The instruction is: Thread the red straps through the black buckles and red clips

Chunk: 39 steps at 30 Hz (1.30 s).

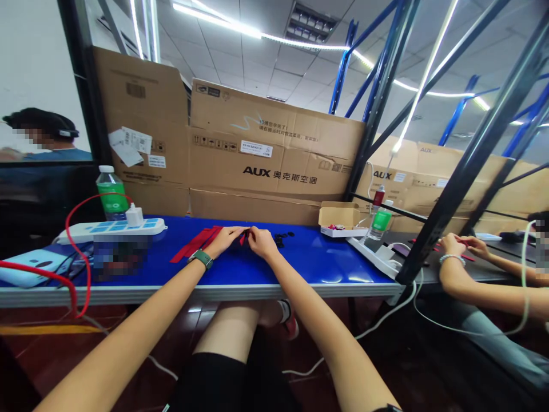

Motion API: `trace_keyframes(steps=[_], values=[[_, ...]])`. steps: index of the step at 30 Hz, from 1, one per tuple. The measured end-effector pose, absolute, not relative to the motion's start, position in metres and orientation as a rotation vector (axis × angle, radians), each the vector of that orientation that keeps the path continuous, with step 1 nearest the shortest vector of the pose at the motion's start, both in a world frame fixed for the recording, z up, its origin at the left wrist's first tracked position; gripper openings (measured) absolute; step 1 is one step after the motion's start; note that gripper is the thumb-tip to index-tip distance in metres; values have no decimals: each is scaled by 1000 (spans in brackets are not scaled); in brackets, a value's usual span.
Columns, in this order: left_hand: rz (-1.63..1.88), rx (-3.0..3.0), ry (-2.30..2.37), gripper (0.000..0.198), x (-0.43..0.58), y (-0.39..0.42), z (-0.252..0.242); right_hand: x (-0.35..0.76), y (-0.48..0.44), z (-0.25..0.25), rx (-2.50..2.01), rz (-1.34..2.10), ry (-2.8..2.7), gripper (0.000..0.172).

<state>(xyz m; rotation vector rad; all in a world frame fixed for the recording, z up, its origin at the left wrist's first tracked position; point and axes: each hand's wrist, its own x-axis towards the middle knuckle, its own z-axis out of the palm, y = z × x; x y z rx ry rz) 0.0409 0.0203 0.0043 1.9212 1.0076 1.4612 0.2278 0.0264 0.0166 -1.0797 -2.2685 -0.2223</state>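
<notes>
"What's in the grip right now?"
"Left hand [227, 239] and right hand [261, 242], both pinched close, my fingertips on a small red-and-dark piece [243, 236] over the blue surface [319, 262]!"
"And around you?"
"Red strips [194, 247] beside my left, black bits [281, 238] just past my right. Cardboard [278, 154] walls off the back! Power strip [109, 228] and bottle [111, 191] crowd the left, an open box [341, 233] sits right, and a dark post [444, 206] stands between me and a co-worker's hands [453, 246]."
</notes>
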Motion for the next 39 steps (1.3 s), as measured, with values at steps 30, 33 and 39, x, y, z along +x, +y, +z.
trace_keyframes(steps=[30,33,39], values=[[1497,1688,1054,56,38,19,-2,220,5,27,-1234,-427,-2464,33],[1495,1755,1095,53,37,21,-3,218,6,26,-1258,-448,-2495,31],[1550,1692,1025,55,41,16,3,221,8,25,-1207,-419,-2397,32]])
